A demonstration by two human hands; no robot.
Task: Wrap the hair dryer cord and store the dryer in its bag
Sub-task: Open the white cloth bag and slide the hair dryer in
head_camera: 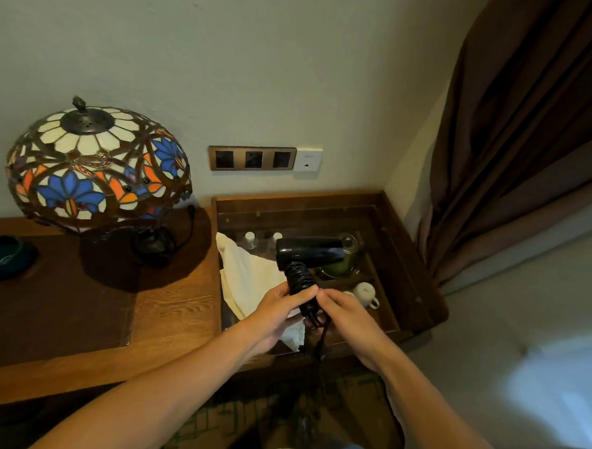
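A black hair dryer (pixel 310 252) is held upright above the recessed wooden tray, barrel pointing right. Its black cord (pixel 300 275) is coiled around the handle. My left hand (pixel 282 309) grips the wrapped handle from the left. My right hand (pixel 344 312) pinches the cord at the handle's lower end, and a short cord tail (pixel 323 341) hangs down between the hands. A cream cloth bag (pixel 247 276) lies in the tray's left part, partly under my left hand.
A stained-glass lamp (pixel 96 166) stands on the wooden desk (pixel 175 309) at left, beside a dark bowl (pixel 5 256). The tray (pixel 402 253) also holds small bottles (pixel 251 240), a green glass pot (pixel 344 263) and white cups (pixel 365 292). Wall sockets (pixel 252 158) are behind; a brown curtain (pixel 522 126) hangs right.
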